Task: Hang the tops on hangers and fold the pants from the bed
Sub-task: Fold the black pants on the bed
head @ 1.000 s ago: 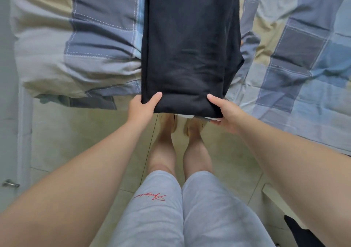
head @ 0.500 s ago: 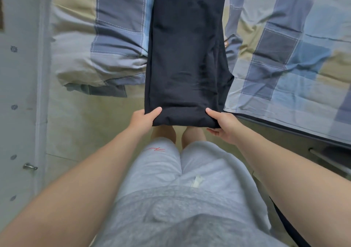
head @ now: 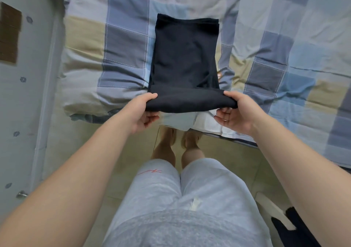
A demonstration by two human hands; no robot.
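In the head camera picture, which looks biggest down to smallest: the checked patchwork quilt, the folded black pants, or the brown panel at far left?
1. Checked patchwork quilt, by far.
2. Folded black pants.
3. Brown panel, though the frame edge cuts it off, so its full size is unsure.

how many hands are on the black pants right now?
2. The left hand pinches the near left corner of the pants; the right hand pinches the near right corner.

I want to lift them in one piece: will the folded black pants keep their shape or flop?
Probably floppy: the black pants sag between the left hand and right hand. Likely light, since thumb-and-finger pinches hold them. Layers may slide apart.
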